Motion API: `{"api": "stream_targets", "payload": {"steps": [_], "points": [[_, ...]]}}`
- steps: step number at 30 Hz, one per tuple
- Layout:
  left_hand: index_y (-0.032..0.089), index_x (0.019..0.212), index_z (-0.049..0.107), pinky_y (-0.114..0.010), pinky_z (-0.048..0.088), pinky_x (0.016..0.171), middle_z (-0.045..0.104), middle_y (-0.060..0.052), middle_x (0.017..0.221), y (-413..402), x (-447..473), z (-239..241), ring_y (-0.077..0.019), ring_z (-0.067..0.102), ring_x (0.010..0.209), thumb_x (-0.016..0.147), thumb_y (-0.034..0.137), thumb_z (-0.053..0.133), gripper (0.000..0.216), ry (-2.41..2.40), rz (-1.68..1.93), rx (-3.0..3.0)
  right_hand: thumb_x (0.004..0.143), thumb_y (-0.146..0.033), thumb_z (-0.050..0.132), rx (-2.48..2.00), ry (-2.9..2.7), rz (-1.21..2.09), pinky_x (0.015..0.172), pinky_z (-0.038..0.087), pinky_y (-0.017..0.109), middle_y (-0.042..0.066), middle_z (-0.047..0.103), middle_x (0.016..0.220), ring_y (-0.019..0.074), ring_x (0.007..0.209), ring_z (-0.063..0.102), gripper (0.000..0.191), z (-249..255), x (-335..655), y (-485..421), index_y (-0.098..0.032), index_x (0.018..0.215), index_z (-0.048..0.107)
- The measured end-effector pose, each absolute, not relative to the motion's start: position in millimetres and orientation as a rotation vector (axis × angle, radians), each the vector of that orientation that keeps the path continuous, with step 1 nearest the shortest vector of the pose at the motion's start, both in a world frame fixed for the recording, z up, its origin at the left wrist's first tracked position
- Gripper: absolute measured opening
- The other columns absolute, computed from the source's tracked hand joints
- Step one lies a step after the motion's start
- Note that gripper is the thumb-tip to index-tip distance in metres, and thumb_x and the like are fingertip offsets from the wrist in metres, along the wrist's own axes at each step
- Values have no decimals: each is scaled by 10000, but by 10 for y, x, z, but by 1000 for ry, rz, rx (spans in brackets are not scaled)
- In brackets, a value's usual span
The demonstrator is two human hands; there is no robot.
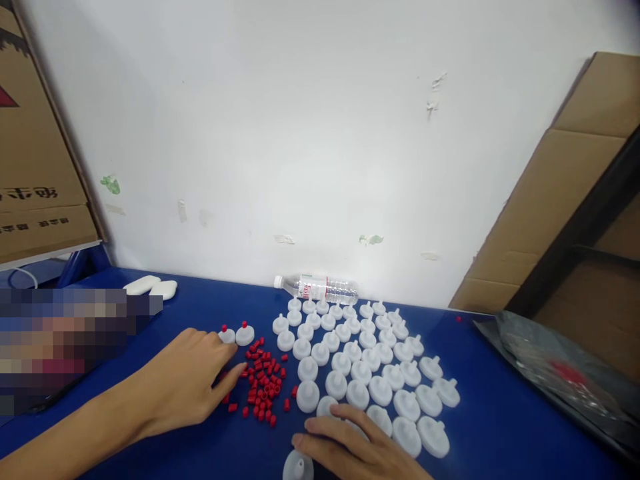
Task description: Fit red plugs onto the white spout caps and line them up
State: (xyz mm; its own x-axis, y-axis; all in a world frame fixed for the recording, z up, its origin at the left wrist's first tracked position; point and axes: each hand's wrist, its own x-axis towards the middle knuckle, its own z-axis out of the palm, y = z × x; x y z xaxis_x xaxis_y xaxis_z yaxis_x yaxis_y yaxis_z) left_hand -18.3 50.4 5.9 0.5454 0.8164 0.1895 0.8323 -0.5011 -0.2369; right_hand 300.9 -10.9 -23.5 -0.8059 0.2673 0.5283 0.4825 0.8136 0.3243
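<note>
My left hand (185,383) lies palm down on the blue table (500,427), fingers together, their tips at a white disc with a red cap (227,335); what they grip, if anything, is hidden. A second capped disc (245,333) stands beside it. A pile of small red caps (264,383) lies just right of that hand. My right hand (357,450) rests at the bottom edge, fingers stretched over the nearest of several white plastic discs (370,360) set in rows. One more white disc (299,467) sits just left of that hand.
A clear water bottle (320,288) lies against the white wall behind the discs. Two white oblong objects (150,287) sit at the back left. Cardboard boxes stand at the left (35,133) and right (565,200). A grey plastic bag (555,363) holding something red lies at the right.
</note>
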Motion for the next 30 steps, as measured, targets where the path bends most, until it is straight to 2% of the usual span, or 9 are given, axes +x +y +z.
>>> {"api": "stream_targets", "payload": {"steps": [4,8,12,16,21,23,27,30], "points": [[233,741,676,-377,364,568,724,-102,710,535,-227,-12,-323,699,612,1023,256,362,423,-1373,50,-2494,1180,-374,333,-561,-2277,-539,1147,393,170,-78,809,1004,37,1025,735,480,-286,2906,-102,-271,1050,783],[231,730,652,-368,341,561,722,-84,702,563,-215,28,-299,696,599,1023,221,353,419,-1365,-4,-2540,1167,-354,390,-580,-2210,-501,1095,446,142,-66,807,985,52,1013,738,404,-352,2863,-99,-269,1042,765],[229,740,584,-322,331,561,679,-14,667,537,-139,97,-198,647,565,1081,294,368,409,-1337,-313,-2644,1141,-301,480,-600,-2326,-502,1096,461,170,-64,801,983,59,973,744,290,-414,2923,-107,-281,1033,747],[234,869,656,-252,403,567,670,33,713,437,-20,110,-125,596,561,1100,349,420,350,-1319,-720,-2798,1102,-182,547,-602,-2372,-473,1143,421,186,-66,781,944,44,909,743,198,-450,2929,-102,-248,1019,714],[281,1081,740,-179,554,712,766,26,952,315,134,55,-122,724,804,1069,348,543,208,-1307,-1074,-2959,1138,-285,490,-648,-2187,-307,1068,486,171,-42,737,838,57,809,734,268,-433,2865,-130,-212,943,657],[289,1121,752,-175,593,776,789,18,1015,272,172,36,-131,754,876,1058,323,570,196,-1258,-1170,-2987,1122,-328,528,-712,-2155,-308,1005,535,183,-42,720,798,71,775,729,268,-437,2853,-149,-217,909,645],[323,1173,774,-166,627,784,812,15,1040,156,215,-23,-142,785,893,1049,295,588,225,-1177,-1138,-3029,1035,-364,666,-805,-2195,-417,919,580,196,-44,707,763,105,792,742,211,-478,2852,-155,-234,870,650],[364,1202,769,-187,642,800,826,27,989,57,237,-108,-154,800,865,1032,439,628,233,-1161,-1192,-2887,1032,-369,656,-798,-2174,-405,933,583,207,-49,714,777,108,791,742,198,-487,2842,-146,-230,892,652]]}}
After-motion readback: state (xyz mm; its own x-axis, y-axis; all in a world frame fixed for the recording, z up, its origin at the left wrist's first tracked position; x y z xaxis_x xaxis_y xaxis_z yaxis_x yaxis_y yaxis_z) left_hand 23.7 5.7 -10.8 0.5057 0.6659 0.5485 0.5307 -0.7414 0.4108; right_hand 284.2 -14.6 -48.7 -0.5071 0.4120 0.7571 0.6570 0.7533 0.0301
